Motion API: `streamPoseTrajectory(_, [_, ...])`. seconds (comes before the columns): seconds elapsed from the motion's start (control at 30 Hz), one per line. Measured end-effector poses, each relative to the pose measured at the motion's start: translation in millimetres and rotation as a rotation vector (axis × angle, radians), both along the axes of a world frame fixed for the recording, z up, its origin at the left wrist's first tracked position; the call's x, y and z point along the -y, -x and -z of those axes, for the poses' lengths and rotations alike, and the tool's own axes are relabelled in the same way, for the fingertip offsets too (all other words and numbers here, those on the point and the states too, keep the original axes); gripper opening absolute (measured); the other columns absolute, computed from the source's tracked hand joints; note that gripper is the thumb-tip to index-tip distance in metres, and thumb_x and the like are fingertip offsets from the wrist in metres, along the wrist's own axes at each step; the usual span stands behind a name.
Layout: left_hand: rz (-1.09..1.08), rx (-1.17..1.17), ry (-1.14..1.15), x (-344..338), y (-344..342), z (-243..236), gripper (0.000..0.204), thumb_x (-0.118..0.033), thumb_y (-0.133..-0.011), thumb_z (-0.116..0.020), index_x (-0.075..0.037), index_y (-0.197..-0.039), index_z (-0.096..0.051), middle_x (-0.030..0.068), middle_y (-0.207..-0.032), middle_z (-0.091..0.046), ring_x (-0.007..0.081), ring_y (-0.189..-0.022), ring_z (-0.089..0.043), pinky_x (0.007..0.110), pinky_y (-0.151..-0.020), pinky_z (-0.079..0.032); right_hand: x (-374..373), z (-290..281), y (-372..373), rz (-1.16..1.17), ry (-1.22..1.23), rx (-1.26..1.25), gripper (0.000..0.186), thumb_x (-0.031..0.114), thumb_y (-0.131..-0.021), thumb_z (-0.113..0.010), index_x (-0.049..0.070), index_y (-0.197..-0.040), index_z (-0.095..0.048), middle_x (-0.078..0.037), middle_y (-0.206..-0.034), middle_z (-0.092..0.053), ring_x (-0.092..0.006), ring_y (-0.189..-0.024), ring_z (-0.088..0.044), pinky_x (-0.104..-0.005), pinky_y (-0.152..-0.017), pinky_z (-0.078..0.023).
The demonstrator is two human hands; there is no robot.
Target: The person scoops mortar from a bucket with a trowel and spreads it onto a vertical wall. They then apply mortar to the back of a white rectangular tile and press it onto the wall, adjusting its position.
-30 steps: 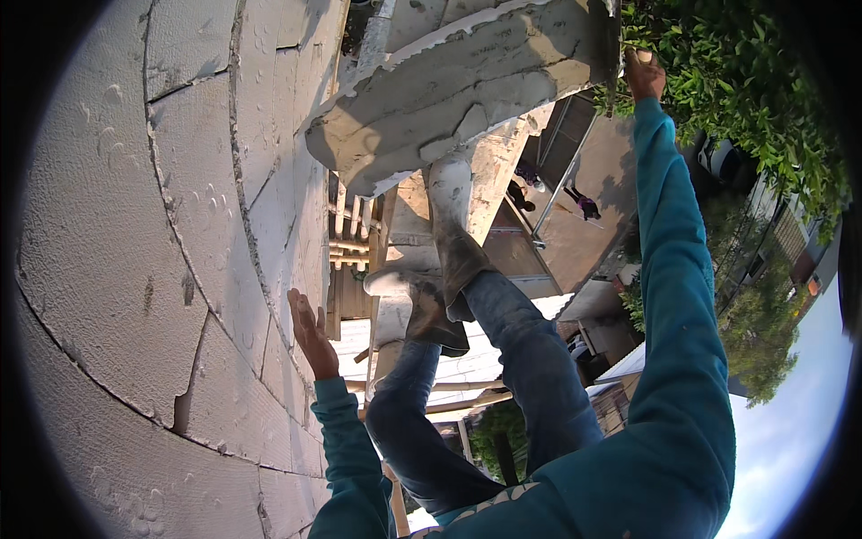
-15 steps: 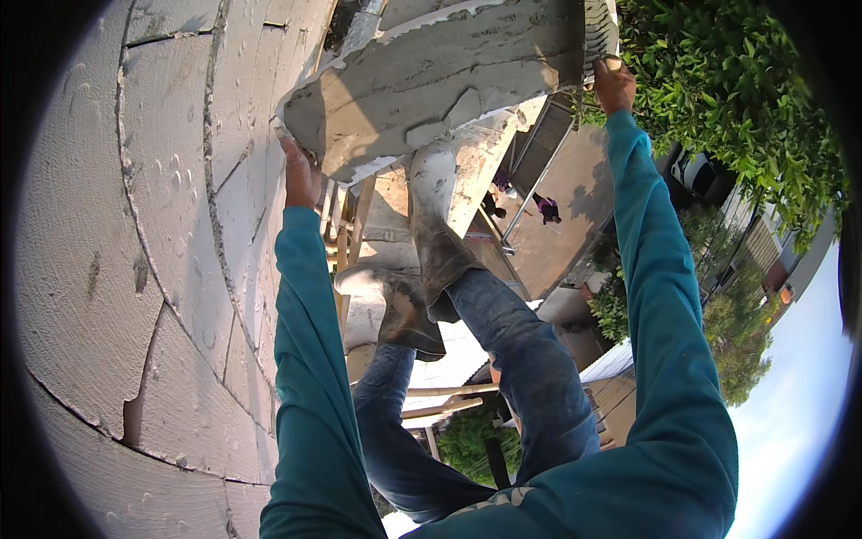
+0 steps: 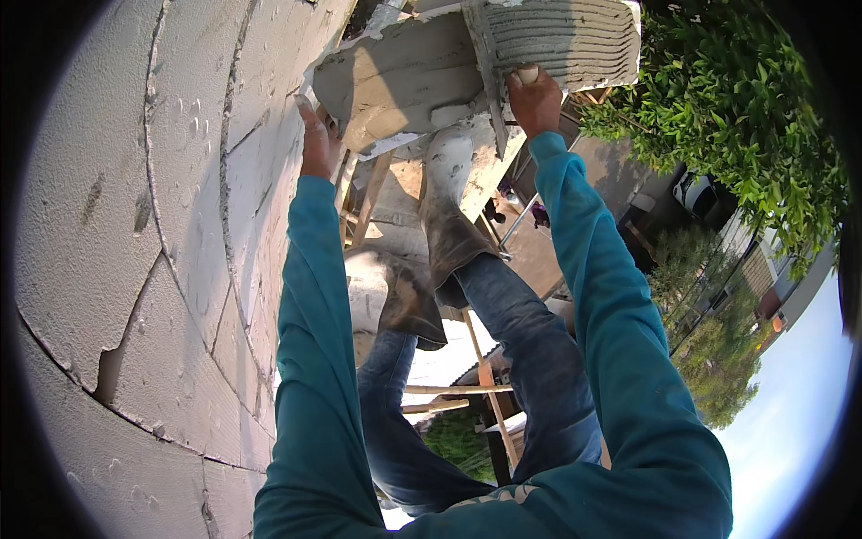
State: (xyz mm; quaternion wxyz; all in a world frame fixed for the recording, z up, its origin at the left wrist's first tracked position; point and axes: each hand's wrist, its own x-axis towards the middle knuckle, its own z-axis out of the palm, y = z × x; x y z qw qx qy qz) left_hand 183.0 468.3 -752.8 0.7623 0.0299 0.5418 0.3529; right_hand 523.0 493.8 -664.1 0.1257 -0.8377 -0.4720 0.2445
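A long pale block (image 3: 633,74) lies across the top of the view, its upper face coated in wet grey mortar (image 3: 409,85). My left hand (image 3: 318,142) grips the block's left end, close to the wall. My right hand (image 3: 535,101) is closed around the handle of a notched trowel (image 3: 483,56), whose long edge stands across the mortar. To the right of the trowel the mortar is combed into parallel ridges (image 3: 570,40); on its left the coat is smooth, with a thick lump at the near edge.
On the left rises a wall of large pale blocks (image 3: 193,278) with rough joints. My boots (image 3: 449,171) rest on mortar-stained planks (image 3: 395,202), high above the ground. Bamboo poles (image 3: 458,390) cross below. Leafy branches (image 3: 718,99) hang at right; a parked car (image 3: 693,193) sits below them.
My right hand has drawn the trowel leftward along the block, leaving ridged mortar behind it. My left hand still holds the block's left end; the view has shifted slightly.
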Motion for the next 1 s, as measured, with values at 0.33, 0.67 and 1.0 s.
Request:
streamPoseTrajectory(0.33, [0.019,-0.008,-0.060,-1.8,-5.4,-17.0,0.105,-0.081,-0.084,-0.016,0.004,-0.147,-0.020,0.0192,-0.154,-0.021,0.0315,-0.140,-0.023,0.040,-0.115,-0.016,35.9,-8.0,118.6,-0.037,0.073,-0.105,0.028,0.029,-0.075,-0.072,0.007,-0.090,-0.064,-0.017,-0.082,-0.068,-0.0384,-0.083,-0.065,-0.0473,-0.072,-0.051])
streamPoseTrajectory(0.67, [0.043,0.126,0.013,0.3,13.4,-5.2,0.102,-0.077,-0.086,-0.002,0.003,-0.147,-0.021,0.0203,-0.153,-0.022,0.0302,-0.140,-0.022,0.049,-0.115,-0.006,58.3,-8.0,184.5,-0.041,0.069,-0.231,0.034,0.028,-0.077,-0.071,0.003,-0.097,-0.061,-0.018,-0.082,-0.068,-0.0388,-0.082,-0.065,-0.0467,-0.071,-0.051])
streamPoseTrajectory(1.0, [-0.018,0.187,0.079,1.2,20.2,-5.7,0.095,-0.074,-0.089,-0.011,0.000,-0.144,-0.030,0.0169,-0.146,-0.036,0.0309,-0.134,-0.034,0.044,-0.113,-0.017,85.8,-3.1,199.4,-0.020,0.080,-0.344,0.025,0.019,-0.079,-0.070,0.004,-0.096,-0.061,-0.016,-0.083,-0.068,-0.0348,-0.079,-0.066,-0.0389,-0.067,-0.050])
